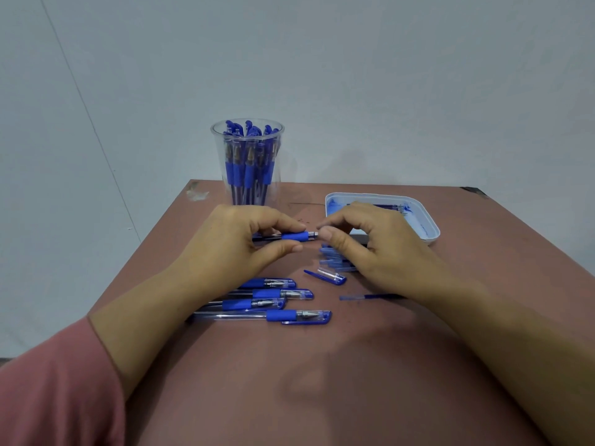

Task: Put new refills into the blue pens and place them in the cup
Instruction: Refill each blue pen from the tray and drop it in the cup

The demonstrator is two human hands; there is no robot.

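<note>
Head view: one pen in work, four pens wait

The left hand (225, 249) grips the pen (294, 236) at its blue rubber sleeve, thumb below and fingers above, and holds it level above the table (322, 381). The right hand (373, 252) brings its curled thumb and forefinger together at the open metal end of this pen. If they pinch a small part there, I cannot tell.

Just below the right hand lies a loose cap (331, 276), and near it a single refill (370, 297). A white tray (435, 232) behind the right hand holds some more refills. Four capped pens (273, 300) lie side by side under the left wrist.

The cup (212, 132) stands at the far edge and is already quite full of blue pens. I judge the task is well past half, but the held pen needs closing and capping, and the four pens possibly remain.
</note>
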